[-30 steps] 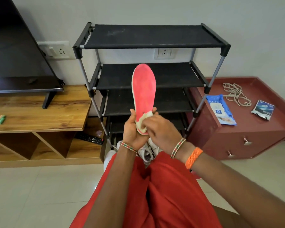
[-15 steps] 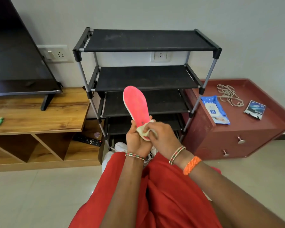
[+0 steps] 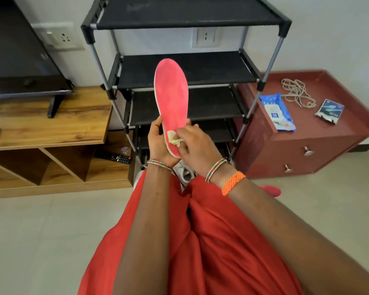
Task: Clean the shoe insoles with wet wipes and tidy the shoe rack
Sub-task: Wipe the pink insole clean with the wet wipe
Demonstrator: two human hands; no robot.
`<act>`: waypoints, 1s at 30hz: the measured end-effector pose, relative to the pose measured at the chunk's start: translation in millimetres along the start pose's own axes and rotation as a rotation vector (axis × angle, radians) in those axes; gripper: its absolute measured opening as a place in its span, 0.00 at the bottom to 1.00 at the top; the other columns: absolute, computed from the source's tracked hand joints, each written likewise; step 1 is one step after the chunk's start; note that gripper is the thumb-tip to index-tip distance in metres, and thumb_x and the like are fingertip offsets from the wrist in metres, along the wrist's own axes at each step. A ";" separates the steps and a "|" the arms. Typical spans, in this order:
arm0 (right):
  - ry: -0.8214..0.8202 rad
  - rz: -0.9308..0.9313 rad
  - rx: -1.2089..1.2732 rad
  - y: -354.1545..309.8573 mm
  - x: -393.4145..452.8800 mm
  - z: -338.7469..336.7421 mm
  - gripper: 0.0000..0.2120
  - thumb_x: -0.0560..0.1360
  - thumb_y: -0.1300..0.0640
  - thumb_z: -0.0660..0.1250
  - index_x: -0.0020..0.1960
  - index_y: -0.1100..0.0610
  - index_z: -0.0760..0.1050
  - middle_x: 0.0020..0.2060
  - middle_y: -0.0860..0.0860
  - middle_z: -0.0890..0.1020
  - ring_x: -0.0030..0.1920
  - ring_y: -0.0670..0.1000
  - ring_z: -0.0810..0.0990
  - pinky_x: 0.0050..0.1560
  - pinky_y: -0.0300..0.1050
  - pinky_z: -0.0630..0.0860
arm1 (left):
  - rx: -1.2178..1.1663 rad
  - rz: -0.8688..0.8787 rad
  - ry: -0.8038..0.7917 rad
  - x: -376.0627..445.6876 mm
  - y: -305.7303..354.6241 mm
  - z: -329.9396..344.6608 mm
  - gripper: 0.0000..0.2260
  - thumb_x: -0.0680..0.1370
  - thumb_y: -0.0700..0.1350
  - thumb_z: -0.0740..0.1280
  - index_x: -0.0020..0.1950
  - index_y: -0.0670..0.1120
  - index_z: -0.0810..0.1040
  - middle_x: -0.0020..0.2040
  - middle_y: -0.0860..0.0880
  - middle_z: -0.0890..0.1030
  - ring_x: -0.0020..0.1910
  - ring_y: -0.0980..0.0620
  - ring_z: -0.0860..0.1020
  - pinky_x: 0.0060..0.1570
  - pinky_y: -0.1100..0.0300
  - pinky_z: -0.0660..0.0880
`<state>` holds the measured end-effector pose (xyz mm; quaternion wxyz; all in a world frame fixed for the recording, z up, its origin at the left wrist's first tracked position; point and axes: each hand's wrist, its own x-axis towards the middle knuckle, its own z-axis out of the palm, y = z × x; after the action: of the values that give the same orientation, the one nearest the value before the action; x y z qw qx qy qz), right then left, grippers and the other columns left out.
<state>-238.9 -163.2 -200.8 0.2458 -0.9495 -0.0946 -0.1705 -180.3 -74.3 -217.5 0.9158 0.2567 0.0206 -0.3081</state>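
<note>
We hold a pink insole [image 3: 172,103] up in front of us, with its toe end pointing up and its heel end down in our hands. Our left hand [image 3: 158,143] is curled round the left edge of the insole near the heel and grips it. Our right hand [image 3: 195,145] pinches a crumpled, dirty wet wipe [image 3: 174,140] and presses it on the pink face of the insole, low down near the heel. The pink face looks patchy and a bit worn. Behind the insole stands the black shoe rack [image 3: 185,22] with its dark shelves, close to the white wall. Down by our wrists, between our knees, we can see part of a white shoe [image 3: 184,172] on the floor in front of the rack. To the right of the rack is a red cabinet [image 3: 320,145]. On top of it lies a blue pack of wet wipes [image 3: 277,112], just beside the rack, and past it a loose pile of cord [image 3: 297,92] and a small shiny packet [image 3: 329,111]. To the left is a wooden TV stand [image 3: 51,128] with a dark TV [image 3: 15,60] on it. A black remote [image 3: 113,156] lies in the lower shelf of the stand. Our red clothes [image 3: 190,241] fill the bottom of the view.
</note>
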 end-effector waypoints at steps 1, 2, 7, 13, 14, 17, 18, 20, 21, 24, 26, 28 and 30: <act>-0.015 -0.003 0.008 -0.4 -2.3 -0.3 0.04 0.71 0.67 0.62 0.45 0.61 0.73 0.43 0.55 0.75 0.45 0.54 0.73 0.39 0.43 0.70 | -0.003 -0.019 0.005 1.0 0.9 -0.3 0.21 0.76 0.56 0.57 0.57 0.41 0.74 0.45 0.42 0.78 0.48 0.45 0.77 0.55 0.52 0.77; -0.010 0.004 0.011 -0.6 -3.0 -0.7 0.04 0.72 0.67 0.61 0.45 0.61 0.73 0.43 0.54 0.75 0.45 0.53 0.73 0.38 0.46 0.73 | 0.005 -0.036 0.013 2.4 1.1 -0.7 0.22 0.77 0.58 0.56 0.56 0.41 0.75 0.44 0.42 0.79 0.48 0.45 0.78 0.55 0.52 0.77; 0.138 0.002 -0.041 -9.1 12.2 -9.3 0.10 0.73 0.59 0.56 0.44 0.61 0.75 0.41 0.55 0.76 0.45 0.55 0.74 0.36 0.50 0.75 | 0.115 -0.053 0.036 -4.2 -4.5 9.9 0.29 0.81 0.60 0.49 0.62 0.38 0.75 0.53 0.43 0.79 0.61 0.45 0.74 0.67 0.52 0.67; 0.284 0.113 -0.008 -15.2 41.5 -22.1 0.12 0.73 0.59 0.53 0.43 0.60 0.75 0.40 0.53 0.77 0.43 0.53 0.73 0.39 0.48 0.76 | 0.245 0.014 0.070 -19.1 -12.7 19.3 0.24 0.82 0.57 0.46 0.63 0.44 0.73 0.53 0.45 0.81 0.54 0.49 0.78 0.59 0.56 0.72; 0.288 0.140 0.010 -16.0 41.0 -21.4 0.10 0.74 0.62 0.55 0.45 0.60 0.75 0.41 0.53 0.77 0.44 0.53 0.73 0.40 0.50 0.76 | 0.250 0.009 0.074 -20.4 -11.5 16.4 0.25 0.81 0.59 0.46 0.63 0.45 0.73 0.54 0.45 0.80 0.55 0.48 0.78 0.60 0.54 0.71; 0.267 0.108 0.054 -33.3 25.3 -18.0 0.13 0.74 0.59 0.54 0.46 0.62 0.76 0.42 0.55 0.78 0.46 0.54 0.75 0.44 0.47 0.75 | 0.197 0.015 0.081 -23.9 -8.6 5.8 0.26 0.81 0.60 0.47 0.64 0.44 0.73 0.55 0.44 0.80 0.57 0.48 0.78 0.61 0.54 0.71; 0.215 0.104 0.067 -39.7 18.1 -15.9 0.13 0.75 0.60 0.54 0.46 0.63 0.76 0.43 0.56 0.77 0.47 0.54 0.74 0.47 0.45 0.73 | 0.176 0.017 0.076 -24.4 -8.6 3.9 0.27 0.81 0.60 0.48 0.66 0.42 0.71 0.56 0.44 0.80 0.58 0.48 0.77 0.61 0.55 0.72; 0.147 0.084 0.076 -43.3 7.9 -11.6 0.09 0.76 0.66 0.58 0.48 0.65 0.77 0.45 0.57 0.77 0.50 0.55 0.75 0.54 0.46 0.72 | 0.192 0.027 0.085 -24.0 -10.3 2.0 0.28 0.81 0.61 0.49 0.68 0.40 0.69 0.58 0.44 0.79 0.58 0.49 0.78 0.61 0.56 0.73; 0.146 0.084 0.076 -42.1 8.0 -13.0 0.09 0.75 0.65 0.58 0.49 0.64 0.77 0.46 0.57 0.78 0.50 0.55 0.75 0.54 0.48 0.74 | 0.200 0.035 0.099 -23.2 -10.9 2.5 0.28 0.81 0.61 0.49 0.66 0.41 0.71 0.57 0.44 0.79 0.58 0.48 0.78 0.62 0.56 0.72; 0.226 0.082 0.048 -34.9 21.9 -23.6 0.11 0.74 0.61 0.58 0.47 0.61 0.78 0.43 0.54 0.80 0.48 0.54 0.77 0.46 0.51 0.78 | 0.228 0.075 0.112 -20.4 -12.1 5.9 0.25 0.80 0.61 0.49 0.57 0.45 0.76 0.50 0.45 0.83 0.52 0.50 0.81 0.53 0.57 0.76; 0.262 0.096 0.044 -35.1 27.8 -28.5 0.08 0.74 0.64 0.62 0.48 0.60 0.78 0.44 0.54 0.80 0.48 0.53 0.77 0.47 0.48 0.78 | 0.269 0.098 0.102 -19.5 -10.6 8.5 0.25 0.81 0.60 0.47 0.55 0.46 0.77 0.47 0.46 0.84 0.49 0.50 0.82 0.49 0.59 0.78; 0.289 0.103 0.039 -41.2 25.4 -30.3 0.07 0.73 0.65 0.64 0.48 0.60 0.79 0.44 0.53 0.81 0.48 0.53 0.78 0.47 0.46 0.78 | 0.252 0.108 0.095 -20.8 -9.2 7.7 0.25 0.81 0.60 0.48 0.56 0.45 0.78 0.49 0.46 0.83 0.51 0.50 0.81 0.52 0.58 0.77; 0.277 0.084 0.009 -44.0 16.7 -24.2 0.05 0.72 0.66 0.65 0.45 0.61 0.79 0.42 0.54 0.81 0.46 0.53 0.78 0.43 0.47 0.78 | 0.218 0.094 0.078 -23.2 -7.4 4.3 0.26 0.81 0.59 0.49 0.61 0.43 0.75 0.54 0.44 0.81 0.54 0.48 0.80 0.57 0.56 0.74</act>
<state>-241.8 -135.8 -155.7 0.2678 -0.9189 -0.0205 -0.2890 -203.9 -68.6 -212.6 0.8944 0.3674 0.0106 -0.2549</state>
